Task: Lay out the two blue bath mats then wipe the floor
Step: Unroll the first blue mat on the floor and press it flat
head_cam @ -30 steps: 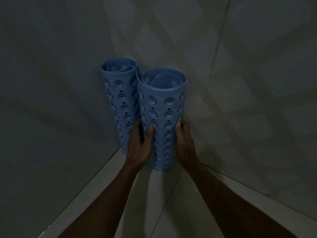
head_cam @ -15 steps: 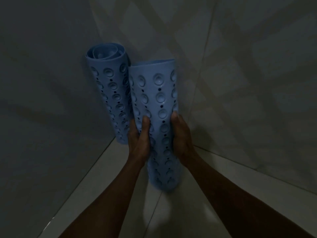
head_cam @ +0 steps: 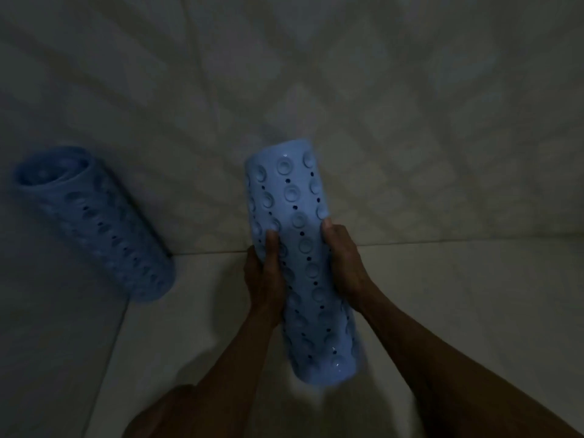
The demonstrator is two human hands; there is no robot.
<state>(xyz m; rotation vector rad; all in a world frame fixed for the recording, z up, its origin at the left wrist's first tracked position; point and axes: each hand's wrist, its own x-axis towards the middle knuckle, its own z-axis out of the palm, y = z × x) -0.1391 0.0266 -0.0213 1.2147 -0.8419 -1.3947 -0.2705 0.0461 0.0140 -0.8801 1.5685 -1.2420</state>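
Two rolled blue bath mats with suction cups and small holes are in view in a dim tiled corner. I hold one rolled mat (head_cam: pixel 300 254) in the air, tilted with its top away from me. My left hand (head_cam: pixel 264 279) grips its left side and my right hand (head_cam: pixel 344 263) grips its right side, near the middle of the roll. The second rolled mat (head_cam: pixel 94 222) stands leaning in the corner at the left, apart from both hands.
Pale tiled walls (head_cam: pixel 347 105) meet the pale tiled floor (head_cam: pixel 458 295) just behind the held roll. Another wall (head_cam: pixel 47 343) runs down the left. My knee or foot (head_cam: pixel 164 412) shows at the bottom edge.
Both hands have lifted one roll away from the corner and carried it right, toward me. The other roll stays leaning in the corner, and the view has swung right.
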